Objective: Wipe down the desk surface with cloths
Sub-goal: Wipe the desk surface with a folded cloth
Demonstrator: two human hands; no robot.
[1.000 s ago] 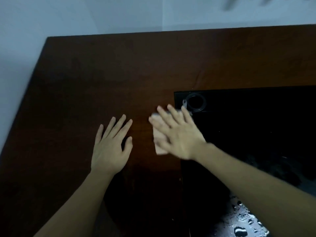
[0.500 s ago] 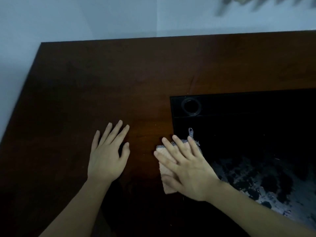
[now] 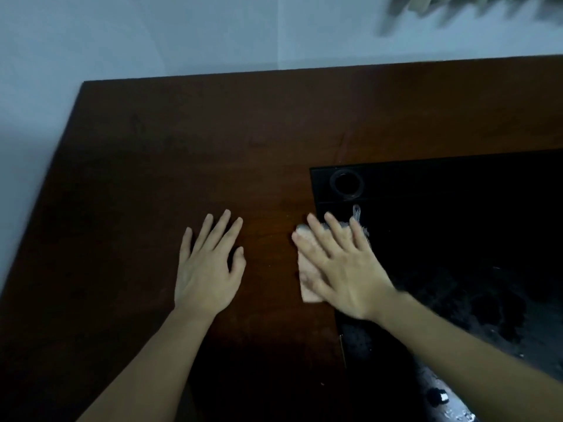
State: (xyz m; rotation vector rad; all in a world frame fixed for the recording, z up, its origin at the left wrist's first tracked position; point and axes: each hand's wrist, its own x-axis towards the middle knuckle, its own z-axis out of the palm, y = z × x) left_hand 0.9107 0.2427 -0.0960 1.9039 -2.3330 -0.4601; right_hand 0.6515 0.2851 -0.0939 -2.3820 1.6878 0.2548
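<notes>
While the right hand [image 3: 344, 269] presses flat on the folded pale pink cloth [image 3: 307, 281] at the black mat's [image 3: 457, 239] left edge, left hand [image 3: 208, 266] rests spread on the dark brown wooden counter [image 3: 182, 147]. Mid-wipe, I'd say; next stroke needs steady pressure.

Both forearms are bare to the frame edge, hands [image 3: 210, 269] ungloved, no sleeves.

Pretty dim shot overall, we're barely getting any light on the table [image 3: 189, 153], which goes near black toward the bottom edge. The pale wall [image 3: 182, 32] up top is the brightest bit. The right hand [image 3: 341, 269] looks smeared with motion blur, and something at the top right corner is streaked too. The table edges bow a little from the wide lens.
</notes>
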